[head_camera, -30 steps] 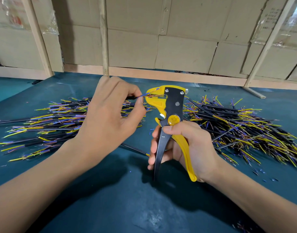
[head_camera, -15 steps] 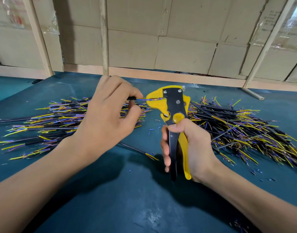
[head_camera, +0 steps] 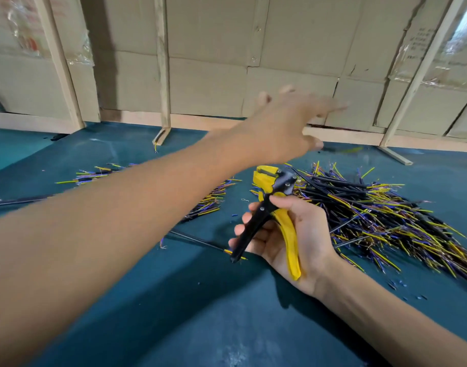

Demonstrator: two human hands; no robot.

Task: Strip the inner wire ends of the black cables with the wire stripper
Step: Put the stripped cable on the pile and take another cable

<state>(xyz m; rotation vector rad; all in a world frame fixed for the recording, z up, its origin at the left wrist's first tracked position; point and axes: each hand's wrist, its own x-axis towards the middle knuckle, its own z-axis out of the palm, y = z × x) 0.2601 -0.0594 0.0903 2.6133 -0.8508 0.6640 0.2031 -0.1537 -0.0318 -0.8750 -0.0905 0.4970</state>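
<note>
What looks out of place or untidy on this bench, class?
One black cable with yellow and purple inner wires lies alone on the teal table mat, apart from the left heap of cables and the right heap of cables. Tiny snipped insulation bits are scattered on the mat at the right.

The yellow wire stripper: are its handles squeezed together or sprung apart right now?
Sprung apart. The wire stripper sits in the right hand with its black and yellow handles splayed wide; no cable shows in its head.

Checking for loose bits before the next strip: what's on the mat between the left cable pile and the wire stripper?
Head view: between the left cable pile and the wire stripper, mostly bare mat with small insulation scraps.
</note>
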